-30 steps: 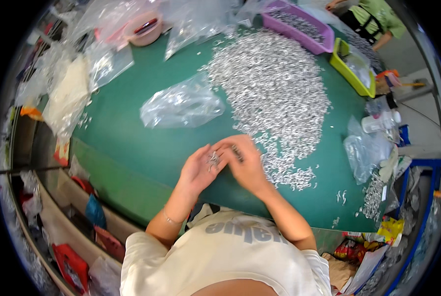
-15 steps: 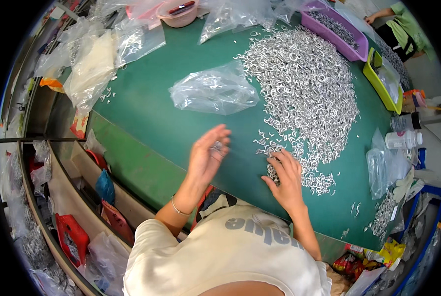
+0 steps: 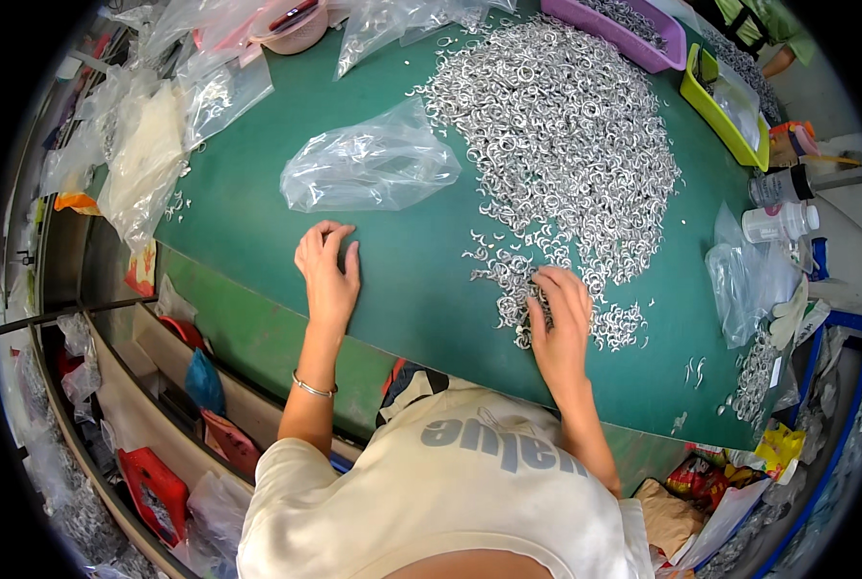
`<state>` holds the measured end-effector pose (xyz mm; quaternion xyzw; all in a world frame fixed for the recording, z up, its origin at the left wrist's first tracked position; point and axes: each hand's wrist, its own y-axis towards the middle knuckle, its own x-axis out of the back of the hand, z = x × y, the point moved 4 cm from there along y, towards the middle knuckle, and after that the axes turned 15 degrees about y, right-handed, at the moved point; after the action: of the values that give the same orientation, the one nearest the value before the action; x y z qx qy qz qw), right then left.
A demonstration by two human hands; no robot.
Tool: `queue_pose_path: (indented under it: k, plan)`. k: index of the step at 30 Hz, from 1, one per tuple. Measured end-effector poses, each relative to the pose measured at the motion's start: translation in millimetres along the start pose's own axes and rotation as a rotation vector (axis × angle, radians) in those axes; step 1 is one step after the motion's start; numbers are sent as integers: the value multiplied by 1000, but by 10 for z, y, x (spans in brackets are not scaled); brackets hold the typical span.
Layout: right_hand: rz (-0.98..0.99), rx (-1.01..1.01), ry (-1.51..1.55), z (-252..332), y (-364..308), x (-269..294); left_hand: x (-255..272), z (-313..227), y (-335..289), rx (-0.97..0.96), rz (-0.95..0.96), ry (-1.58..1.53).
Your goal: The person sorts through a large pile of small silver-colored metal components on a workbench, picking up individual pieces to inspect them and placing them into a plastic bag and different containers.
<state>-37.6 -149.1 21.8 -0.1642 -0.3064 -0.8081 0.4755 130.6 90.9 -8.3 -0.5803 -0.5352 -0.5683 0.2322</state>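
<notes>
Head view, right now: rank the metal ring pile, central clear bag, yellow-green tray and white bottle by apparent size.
Largest to smallest:
1. Metal ring pile
2. Central clear bag
3. Yellow-green tray
4. White bottle

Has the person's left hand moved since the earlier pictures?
Yes. The left hand has moved to the left, judged against the clear plastic bag beyond it.

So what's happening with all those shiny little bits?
The person's right hand is at some loose silvery pieces beside a big heap on the green table; I can't tell if it grips any. The left hand is off to the side, near a clear plastic bag but apart from it, with no pieces showing in it.
</notes>
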Motion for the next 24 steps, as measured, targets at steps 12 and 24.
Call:
queue_pose_path:
  k: [12,24]
  plan:
    - [-25,-3,81,-160,211,152,-9,-1475,-401,-432,385,-390]
    - [-180,-634,900,-588,-184,397,-170,-1502,-390,-250,379,-677]
